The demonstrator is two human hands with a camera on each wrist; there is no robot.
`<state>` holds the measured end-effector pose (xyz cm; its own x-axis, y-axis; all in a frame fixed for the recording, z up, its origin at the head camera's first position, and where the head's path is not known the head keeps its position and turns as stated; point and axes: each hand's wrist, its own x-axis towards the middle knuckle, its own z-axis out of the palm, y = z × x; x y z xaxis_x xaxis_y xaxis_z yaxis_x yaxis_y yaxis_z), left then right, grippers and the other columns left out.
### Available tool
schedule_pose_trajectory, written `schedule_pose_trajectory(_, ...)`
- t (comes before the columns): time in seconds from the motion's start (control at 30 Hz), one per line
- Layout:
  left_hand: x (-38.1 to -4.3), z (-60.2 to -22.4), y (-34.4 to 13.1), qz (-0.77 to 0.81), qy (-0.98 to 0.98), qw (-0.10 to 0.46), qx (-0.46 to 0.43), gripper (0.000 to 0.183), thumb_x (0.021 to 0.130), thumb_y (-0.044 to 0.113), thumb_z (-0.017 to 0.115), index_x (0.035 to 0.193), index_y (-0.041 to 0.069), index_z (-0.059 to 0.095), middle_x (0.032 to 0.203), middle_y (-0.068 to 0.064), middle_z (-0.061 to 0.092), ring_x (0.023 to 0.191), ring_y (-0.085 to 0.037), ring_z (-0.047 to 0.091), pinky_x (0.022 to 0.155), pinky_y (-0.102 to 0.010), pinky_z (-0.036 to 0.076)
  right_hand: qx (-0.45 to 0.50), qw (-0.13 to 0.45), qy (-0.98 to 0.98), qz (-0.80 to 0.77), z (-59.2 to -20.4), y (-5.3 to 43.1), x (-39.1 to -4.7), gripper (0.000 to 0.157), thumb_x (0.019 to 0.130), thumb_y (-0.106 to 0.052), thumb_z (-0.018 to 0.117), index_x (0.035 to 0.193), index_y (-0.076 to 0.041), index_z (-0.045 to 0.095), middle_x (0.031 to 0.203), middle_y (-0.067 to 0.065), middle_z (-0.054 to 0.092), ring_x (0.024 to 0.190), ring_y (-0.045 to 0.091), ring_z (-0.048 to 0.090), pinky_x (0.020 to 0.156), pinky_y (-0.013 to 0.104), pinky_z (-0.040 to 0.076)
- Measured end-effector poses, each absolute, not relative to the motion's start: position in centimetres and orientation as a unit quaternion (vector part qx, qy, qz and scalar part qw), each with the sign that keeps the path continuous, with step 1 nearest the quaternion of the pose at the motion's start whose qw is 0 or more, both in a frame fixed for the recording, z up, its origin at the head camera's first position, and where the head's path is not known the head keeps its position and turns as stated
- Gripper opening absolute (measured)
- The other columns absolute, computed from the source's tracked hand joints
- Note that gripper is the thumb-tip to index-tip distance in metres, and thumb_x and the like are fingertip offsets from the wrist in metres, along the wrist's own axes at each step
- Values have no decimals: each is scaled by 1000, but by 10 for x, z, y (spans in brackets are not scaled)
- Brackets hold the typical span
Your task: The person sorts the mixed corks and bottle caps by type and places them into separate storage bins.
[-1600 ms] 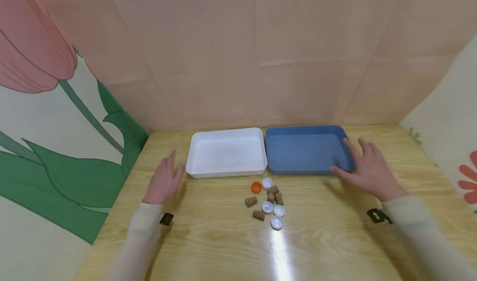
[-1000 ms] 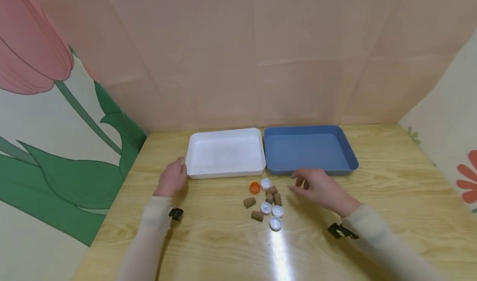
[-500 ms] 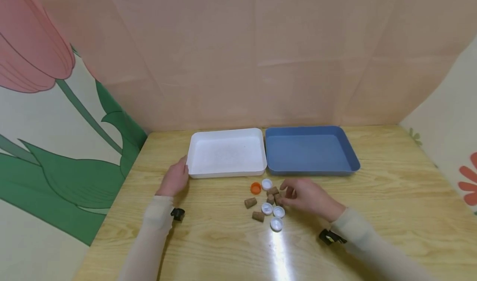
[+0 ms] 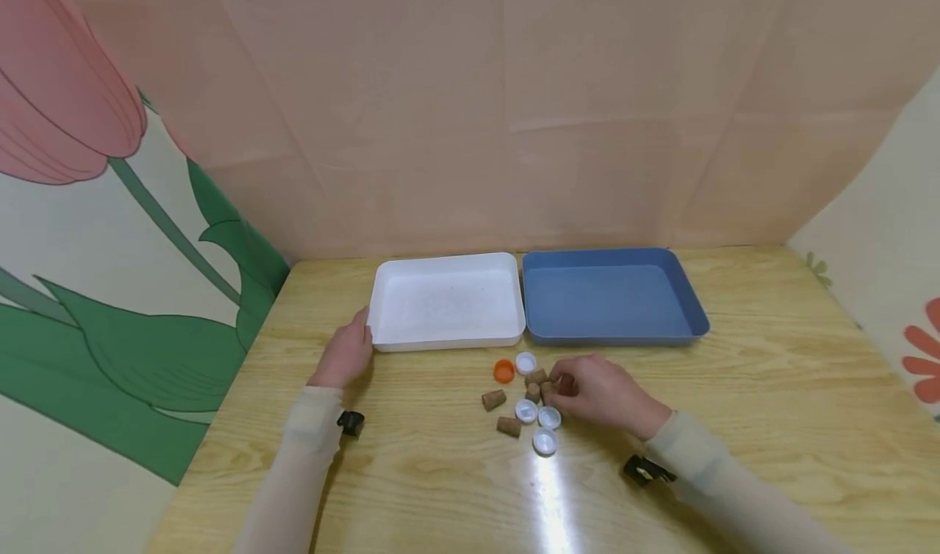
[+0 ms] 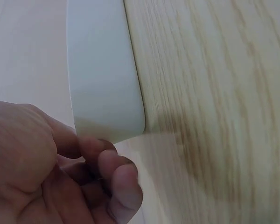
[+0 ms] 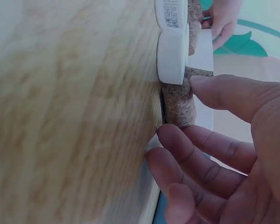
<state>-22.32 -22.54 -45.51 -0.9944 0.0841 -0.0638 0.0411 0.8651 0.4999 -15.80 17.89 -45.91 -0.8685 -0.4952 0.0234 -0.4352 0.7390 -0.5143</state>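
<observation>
In the head view, my left hand (image 4: 345, 354) is at the near left corner of the white tray (image 4: 448, 303). The left wrist view shows its thumb and curled fingers pinching the tray's rim (image 5: 91, 112). My right hand (image 4: 608, 392) reaches into the small pile in front of the blue tray (image 4: 617, 301). Its thumb and fingertips close on a cork (image 6: 179, 109), one at either end, while the cork rests on the table. Beside that cork stands a white bottle cap (image 6: 172, 56). More corks (image 4: 534, 392) lie against it, partly hidden by the fingers.
Left of the pile are two loose corks, an upper cork (image 4: 494, 400) and a lower cork (image 4: 509, 427). An orange cap (image 4: 503, 371) and several white caps (image 4: 546, 440) lie around them on the wooden table (image 4: 426, 489). A pink cloth (image 4: 499, 130) hangs behind the trays.
My right hand has come left and down from the blue tray's right side to the corks and taken hold of one. My left hand has moved right onto the white tray's corner and gripped it.
</observation>
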Motion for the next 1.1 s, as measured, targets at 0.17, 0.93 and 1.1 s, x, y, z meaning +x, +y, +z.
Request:
schedule_pose_trajectory(0.17, -224, -455, -224, 254, 966, 46, 26, 51, 108, 12, 27, 155, -6, 22, 148, -28, 44, 135, -40, 46, 112, -52, 36, -238, 62, 931, -270, -458, 178, -157, 16, 84, -25, 78, 93, -13, 73, 77, -9, 69, 69, 2, 61, 62, 25, 51)
schedule_pose_trajectory(0.93, -224, -457, -223, 256, 965, 53, 19, 52, 108, 13, 28, 155, -7, 21, 150, -30, 41, 136, -41, 44, 112, -52, 35, -218, 62, 925, -304, -457, 188, -160, 20, 85, -17, 77, 104, -11, 72, 82, -7, 68, 74, 6, 62, 65, 26, 53)
schedule_pose_trajectory(1.1, -224, -457, -223, 257, 965, 49, 22, 51, 108, 12, 28, 155, -6, 23, 149, -29, 43, 135, -41, 45, 112, -52, 36, -222, 49, 921, -316, -455, 193, -161, 22, 86, -13, 76, 107, -9, 72, 82, -6, 68, 69, 5, 61, 61, 24, 52)
